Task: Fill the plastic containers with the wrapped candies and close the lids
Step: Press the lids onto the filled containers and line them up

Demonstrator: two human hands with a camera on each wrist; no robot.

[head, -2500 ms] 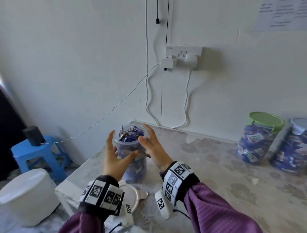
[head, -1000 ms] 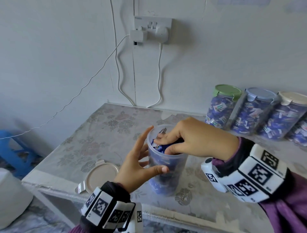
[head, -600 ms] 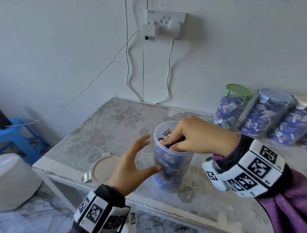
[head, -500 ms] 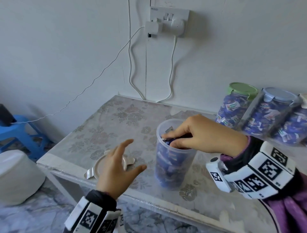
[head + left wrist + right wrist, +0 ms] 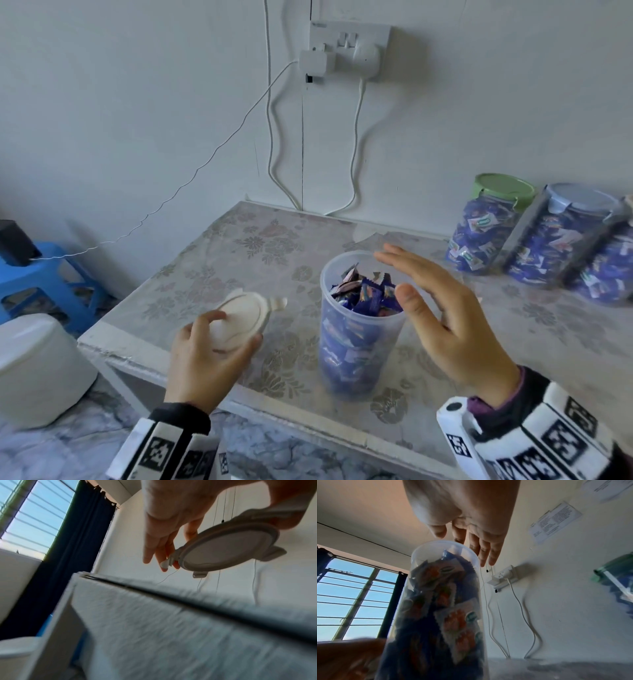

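Standing on the patterned table (image 5: 239, 240), largest item first:

1. Table, floral covering, its near edge towards the viewer; it carries every item below except the lid.
2. Closed containers, filled: green-lidded container (image 5: 486, 222) and blue-lidded container (image 5: 561, 236) in a row at 2 o'clock from the open one, well apart from it, leaning against the wall. A further one is cut off by the frame edge.
3. Open container (image 5: 359, 342), clear plastic, upright, long axis vertical, mouth unobstructed. Wrapped candies (image 5: 363, 294) reach to about the rim, a few corners poking above it.
4. Right hand (image 5: 445, 315), at 3 o'clock from the container, just beside the rim, fingers straight and spread, holding nothing. Whether the thumb touches the wall cannot be told.
5. Left hand (image 5: 209, 359), at 9 o'clock from the container, near but apart.
6. Lid (image 5: 243, 318), off-white, round with clip tabs, pinched at its near edge by the left hand, tilted, clear of the table.

Judgement: filling looks finished; capping is the step in hand. The lid must travel towards 3 o'clock, level out and sit flat on the mouth. The right hand is nearer for steadying the wall. Protruding wrappers may hinder seating.
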